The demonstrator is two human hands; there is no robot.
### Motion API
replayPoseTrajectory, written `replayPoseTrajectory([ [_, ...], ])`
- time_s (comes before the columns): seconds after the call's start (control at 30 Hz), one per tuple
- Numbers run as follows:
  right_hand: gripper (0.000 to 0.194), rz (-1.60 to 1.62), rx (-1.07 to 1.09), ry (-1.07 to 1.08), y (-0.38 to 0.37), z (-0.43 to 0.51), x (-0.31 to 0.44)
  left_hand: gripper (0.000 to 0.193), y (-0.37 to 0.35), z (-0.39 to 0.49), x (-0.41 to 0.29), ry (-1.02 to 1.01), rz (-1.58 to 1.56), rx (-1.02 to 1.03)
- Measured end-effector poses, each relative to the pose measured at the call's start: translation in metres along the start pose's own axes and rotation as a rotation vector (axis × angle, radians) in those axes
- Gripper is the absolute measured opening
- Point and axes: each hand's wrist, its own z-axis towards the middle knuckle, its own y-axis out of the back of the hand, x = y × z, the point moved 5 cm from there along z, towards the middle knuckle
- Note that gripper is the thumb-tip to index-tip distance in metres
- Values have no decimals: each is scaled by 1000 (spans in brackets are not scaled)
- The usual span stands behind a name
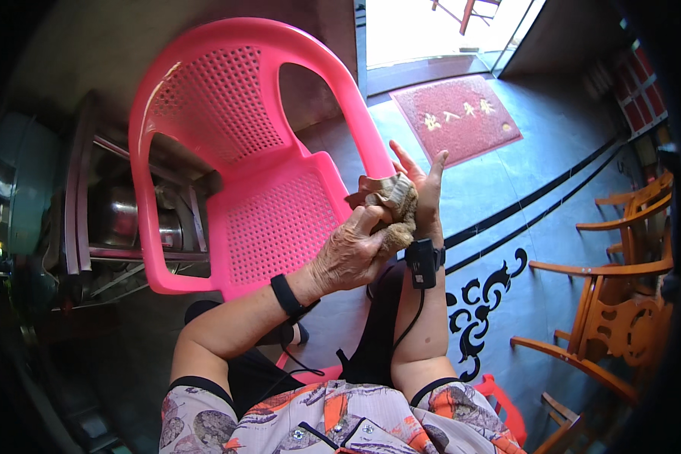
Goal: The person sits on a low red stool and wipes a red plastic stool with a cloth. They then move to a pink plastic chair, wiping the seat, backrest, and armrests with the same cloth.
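Note:
A pink plastic armchair (218,210) with a perforated back and seat stands in front of me, tilted in the view. My left hand (346,252) grips a crumpled brown cloth (400,207) with a fuzzy side. The cloth is bunched around the front end of the chair's right-hand armrest (363,127). My right hand (427,193) is just beyond the cloth, its fingers extended and apart. Part of its palm is hidden, so I cannot tell whether it touches the armrest. Each wrist wears a black band, with a small device on the right one.
A metal rack (79,193) with steel pots (119,213) stands left of the chair. A red doormat (459,116) bearing writing lies before the bright doorway (408,34). Wooden chairs (607,318) line the right side. Part of a red plastic seat (502,406) shows beside me.

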Motion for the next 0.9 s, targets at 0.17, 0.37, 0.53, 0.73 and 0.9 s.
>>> replayPoseTrajectory([
  [0.17,113,-66,89,-66,-6,-2,1,26,19,20,16,-101,-19,28],
  [0.37,106,-135,75,-33,-5,6,0,32,81,66,55,-7,49,-419],
  [0.53,67,-595,177,18,-12,-3,3,29,51,107,127,40,510,-2],
  [0.73,46,-618,153,10,-16,-3,5,51,103,138,181,-230,850,-140],
  [0.9,47,-610,122,-33,-13,0,2,78,199,133,233,-166,1165,-166],
])
